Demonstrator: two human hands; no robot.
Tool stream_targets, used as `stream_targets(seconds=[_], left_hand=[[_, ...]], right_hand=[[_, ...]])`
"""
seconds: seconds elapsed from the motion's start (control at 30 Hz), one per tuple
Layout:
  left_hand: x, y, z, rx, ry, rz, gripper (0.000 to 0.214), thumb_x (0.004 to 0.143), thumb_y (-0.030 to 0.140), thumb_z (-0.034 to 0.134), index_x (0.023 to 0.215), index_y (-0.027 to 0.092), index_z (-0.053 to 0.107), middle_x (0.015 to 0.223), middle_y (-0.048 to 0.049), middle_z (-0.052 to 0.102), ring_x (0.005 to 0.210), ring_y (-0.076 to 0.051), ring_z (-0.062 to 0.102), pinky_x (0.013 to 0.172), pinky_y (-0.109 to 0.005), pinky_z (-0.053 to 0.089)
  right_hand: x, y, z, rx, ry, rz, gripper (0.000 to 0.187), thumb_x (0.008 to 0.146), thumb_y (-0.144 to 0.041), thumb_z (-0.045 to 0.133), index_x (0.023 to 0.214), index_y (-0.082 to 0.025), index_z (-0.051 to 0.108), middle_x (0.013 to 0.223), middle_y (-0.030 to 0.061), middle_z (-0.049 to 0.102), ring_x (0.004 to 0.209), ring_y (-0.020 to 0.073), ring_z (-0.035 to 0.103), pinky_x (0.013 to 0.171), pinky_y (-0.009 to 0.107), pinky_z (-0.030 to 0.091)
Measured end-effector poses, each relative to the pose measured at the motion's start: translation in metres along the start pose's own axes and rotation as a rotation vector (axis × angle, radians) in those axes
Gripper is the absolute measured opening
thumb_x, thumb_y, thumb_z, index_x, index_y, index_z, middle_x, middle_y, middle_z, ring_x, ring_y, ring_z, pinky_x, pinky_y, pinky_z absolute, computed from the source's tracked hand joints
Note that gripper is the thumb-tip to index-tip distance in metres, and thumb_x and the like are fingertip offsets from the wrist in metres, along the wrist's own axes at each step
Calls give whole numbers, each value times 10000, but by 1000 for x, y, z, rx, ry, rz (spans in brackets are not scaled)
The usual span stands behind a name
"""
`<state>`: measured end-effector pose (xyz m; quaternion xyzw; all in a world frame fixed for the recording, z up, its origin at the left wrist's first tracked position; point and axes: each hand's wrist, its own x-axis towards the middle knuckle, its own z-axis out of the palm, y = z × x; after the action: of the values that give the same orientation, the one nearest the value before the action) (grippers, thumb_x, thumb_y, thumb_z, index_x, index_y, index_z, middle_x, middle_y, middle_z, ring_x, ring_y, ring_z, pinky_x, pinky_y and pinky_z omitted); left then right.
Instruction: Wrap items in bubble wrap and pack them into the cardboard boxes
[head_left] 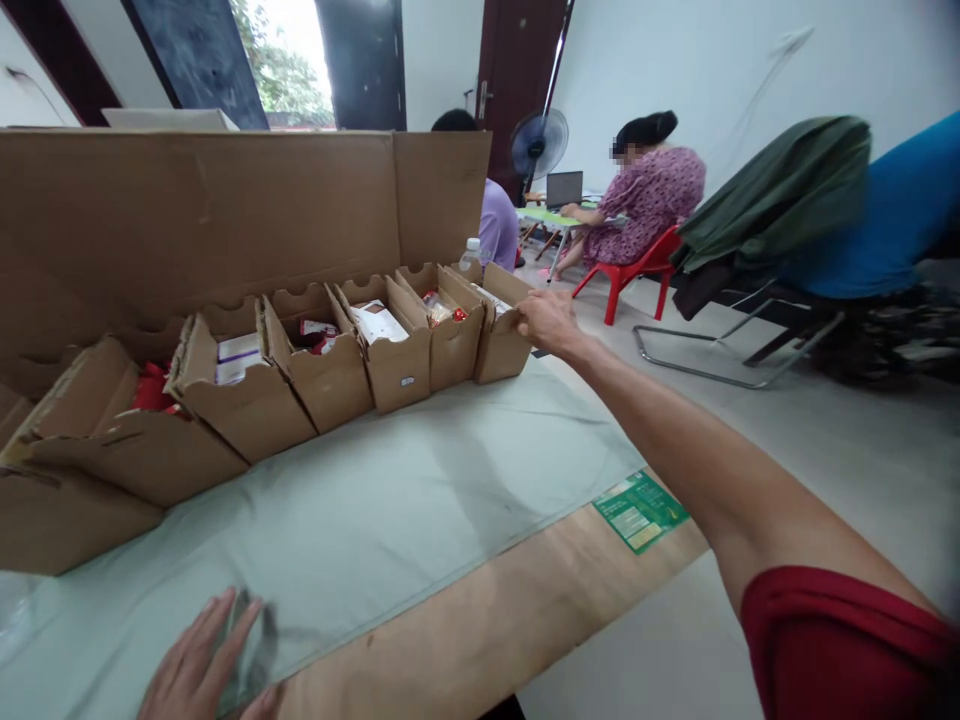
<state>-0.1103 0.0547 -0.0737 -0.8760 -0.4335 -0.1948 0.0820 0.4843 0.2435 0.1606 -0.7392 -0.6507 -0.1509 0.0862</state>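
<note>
While resting the right hand (551,320), curled, at the rim of the rightmost box (501,355), cannot tell whether gripping it; hold the left hand (196,660) open and spread over the near edge of one pale cloth (337,520). Count seven boxes (330,385) standing along it, plain brown cardboard, scalloped and ragged on top, with one label (407,380) on the third from the right. Spot one green card (640,512), flat on the wood (465,620).
</note>
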Motion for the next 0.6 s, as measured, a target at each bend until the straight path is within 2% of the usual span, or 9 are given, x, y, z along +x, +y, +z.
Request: stream_targets(seconds=[0.1, 0.23, 0.33, 0.43, 0.6], left_hand=[[1, 1, -10, 54, -63, 72, 816, 929, 465, 593, 1653, 360, 231, 1600, -121, 499, 1354, -376, 592, 988, -537, 577], [3, 15, -17, 30, -39, -10, 650, 975, 516, 522, 1588, 334, 402, 1592, -105, 514, 1389, -362, 559, 1091, -568, 489], [8, 26, -19, -13, -38, -68, 538, 988, 519, 505, 1487, 326, 551, 1572, -87, 542, 1412, -338, 539, 1160, -565, 426], [20, 35, -21, -44, -32, -67, 462, 989, 482, 510, 1409, 328, 627, 1538, -82, 577, 1410, -328, 541, 1171, -568, 421], [44, 48, -29, -85, 85, -13, 391, 997, 415, 517, 1343, 303, 660, 1503, -110, 603, 1419, -324, 534, 1167, -580, 427]], right_hand=[[-13, 4, -12, -16, -44, -52, 198, 818, -166, 608, 907, -212, 779, 1102, 151, 775, 1189, 372, 600, 1030, 566, 390], [-53, 7, -45, -47, -84, -165, 169, 829, -153, 594, 855, -186, 758, 1030, 166, 784, 1086, 368, 656, 946, 514, 414], [-86, -8, -67, -49, -135, -284, 135, 850, -244, 616, 757, -231, 713, 907, 98, 782, 912, 308, 684, 786, 417, 441], [-111, -48, -84, -1, -200, -385, 214, 844, -297, 634, 634, -259, 640, 755, 51, 743, 750, 249, 661, 637, 351, 394], [-121, -149, -112, 11, -314, -467, 235, 788, -175, 631, 560, -223, 604, 634, 73, 691, 630, 220, 638, 564, 331, 356]])
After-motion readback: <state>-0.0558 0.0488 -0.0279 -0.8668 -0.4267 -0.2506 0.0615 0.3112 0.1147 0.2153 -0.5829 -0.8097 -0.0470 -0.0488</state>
